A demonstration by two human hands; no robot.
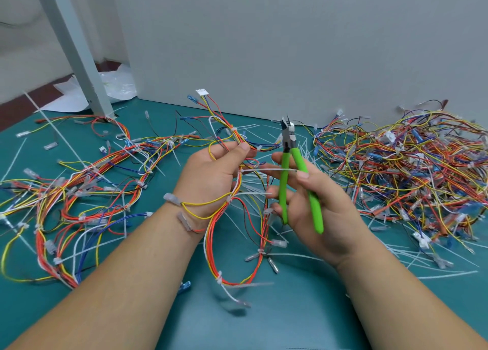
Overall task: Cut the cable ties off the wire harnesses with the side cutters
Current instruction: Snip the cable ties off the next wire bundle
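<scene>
Work surface is a teal-green mat (pixel 264 323), covered across most of its width with wire. Behind it stands a plain pale grey wall panel (pixel 290 46). At far left, a grey metal post (pixel 76 51) slants down to the mat's back edge. Beyond the post are crumpled white plastic bags (pixel 116 85) and a strip of dark reddish floor (pixel 15 104). A dense heap of loose wires (pixel 409 165) in red, yellow, blue and orange lies to the right against the panel. Bundled harnesses (pixel 92 186) spread out to the left. White offcuts (pixel 435 257) lie scattered on the mat near the heap. The left hand (pixel 211 173) pinches a harness (pixel 211 244) between thumb and fingers above mid-table, its wires draped over the wrist and hanging in loops. The right hand (pixel 324 209) grips the side cutters (pixel 289 143) by their green handles, which are splayed, with the head pointing up and away. A white cable tie (pixel 266 169) sticks out from the held harness and crosses the handles. There is a pale patch on the cutter head, too blurred to read.
</scene>
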